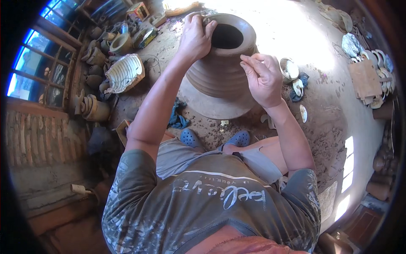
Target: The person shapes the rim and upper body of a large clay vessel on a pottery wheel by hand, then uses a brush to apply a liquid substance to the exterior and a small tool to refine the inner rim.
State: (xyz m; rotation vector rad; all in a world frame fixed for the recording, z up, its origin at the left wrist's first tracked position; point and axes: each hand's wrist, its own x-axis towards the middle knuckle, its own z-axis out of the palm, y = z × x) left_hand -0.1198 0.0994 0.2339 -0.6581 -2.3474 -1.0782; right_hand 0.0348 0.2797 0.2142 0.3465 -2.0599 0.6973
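- Pot [220, 80]: ridged, wide-mouthed clay, upright on a round disc [215, 109], in front of the person, between the feet and the bright floor. Can't tell if the disc is turning.
- Left hand [196, 37]: at the left side of the rim [248, 36], fingers bent over it, thumb toward the mouth, half curled. We can't tell whether it pinches the clay or holds something small.
- Right hand [263, 78]: nearly closed, thumb and fingertips drawn together just beside the rim's near right. Contact unclear; anything thin between the fingertips, we can't make out.
- Doing it well, we think: light, even pressure; wet-looking clay probably dents easily, and a hard push at one side could pull the mouth out of round.
- We'd brace the elbows against the body; both arms reach far forward, so wobble seems likely.
- We'd ease the fingers off gradually, to spare the lip.
- Small bowl [286, 78] sits right of the pot; contents unclear.
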